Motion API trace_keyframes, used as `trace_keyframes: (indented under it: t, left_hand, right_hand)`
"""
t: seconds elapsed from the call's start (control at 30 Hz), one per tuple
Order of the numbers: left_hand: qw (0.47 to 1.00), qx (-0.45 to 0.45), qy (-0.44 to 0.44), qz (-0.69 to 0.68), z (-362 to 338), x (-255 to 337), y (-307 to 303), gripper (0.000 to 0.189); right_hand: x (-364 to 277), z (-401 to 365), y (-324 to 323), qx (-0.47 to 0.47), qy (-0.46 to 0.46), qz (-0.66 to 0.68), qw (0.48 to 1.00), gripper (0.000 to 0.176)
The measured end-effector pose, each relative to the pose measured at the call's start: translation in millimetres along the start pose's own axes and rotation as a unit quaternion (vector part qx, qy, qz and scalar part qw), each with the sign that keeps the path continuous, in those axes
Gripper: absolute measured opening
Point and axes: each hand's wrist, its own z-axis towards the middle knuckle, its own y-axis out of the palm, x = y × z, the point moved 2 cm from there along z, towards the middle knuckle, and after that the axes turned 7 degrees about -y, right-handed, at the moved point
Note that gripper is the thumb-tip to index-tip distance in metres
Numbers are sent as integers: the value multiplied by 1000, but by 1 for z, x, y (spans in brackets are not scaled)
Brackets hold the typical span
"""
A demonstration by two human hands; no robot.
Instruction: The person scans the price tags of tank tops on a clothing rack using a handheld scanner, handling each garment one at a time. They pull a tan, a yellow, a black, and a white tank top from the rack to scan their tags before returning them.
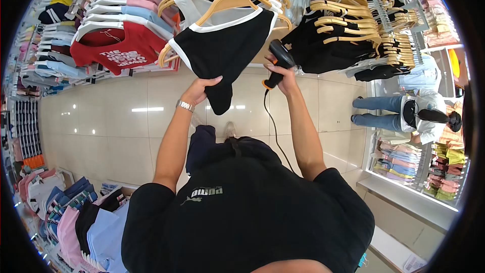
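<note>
A black sleeveless top [230,40] with white trim hangs on a wooden hanger [228,1] in front of me. My left hand [198,90] pinches its lower edge, and the fabric narrows and folds toward that grip. My right hand [287,78] is wrapped round a black pistol-grip scanner [281,55] with orange trim, apart from the top and to its right. It looks like a barcode scanner, though its front is not clear. From its handle a thin black cord [275,131] runs down beside my body; its far end is hidden.
Wooden hangers with black garments [308,45] crowd the rack at the right. A red printed shirt [118,45] hangs at the left. Folded clothes [103,227] lie behind me on the left. Another person [422,114] stands at the shelves on the right. Pale tiled floor [121,121] lies below.
</note>
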Motion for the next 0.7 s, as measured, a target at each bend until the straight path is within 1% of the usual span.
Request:
trace_keyframes:
  t: [0.03,0.07,0.13,0.17,0.2,0.27,0.3,0.37,0.4,0.47,0.53,0.57,0.67,0.7]
  left_hand:
    - [1000,-16,-1,-14,-2,-3,-2,42]
    - [999,-28,4,-37,-5,-5,-3,43]
    - [995,-52,12,-81,-12,-9,-3,46]
    - [994,-53,13,-91,-16,-10,-1,50]
    - [992,-75,18,-99,-18,-10,-2,51]
    - [986,-118,27,-115,-23,-13,-4,55]
    - [980,-142,29,-139,-25,-15,-3,57]
    - [963,-194,37,-183,-26,-15,0,61]
    - [963,-190,24,-192,-26,-16,1,61]
    - [961,-176,1,-213,-29,-17,1,63]
    - [966,-166,15,-197,-34,-15,3,60]
    - [968,-162,22,-191,-36,-16,4,59]
    - [986,-68,14,-150,-44,-20,-8,55]
    - [993,-37,35,-110,-47,-22,-11,55]
  right_hand:
    - [3,-9,-9,6,6,13,1000,63]
    - [2,-18,-14,-1,20,29,999,56]
    - [1,-32,-18,-106,24,49,993,47]
    - [1,-40,-17,-128,52,75,988,40]
    - [2,-44,-15,-168,53,82,981,45]
    - [-10,-54,13,-189,80,84,975,55]
    - [3,-53,7,-213,100,55,970,63]
    - [4,-52,28,-224,87,17,971,62]
    - [5,-52,35,-237,79,5,968,62]
    - [4,-54,48,-259,92,47,960,57]
    - [1,-63,58,-286,109,92,947,54]
    - [2,-67,58,-276,110,104,949,51]
    - [-1,-76,44,-272,92,111,951,49]
    - [-3,-80,38,-256,87,91,958,49]
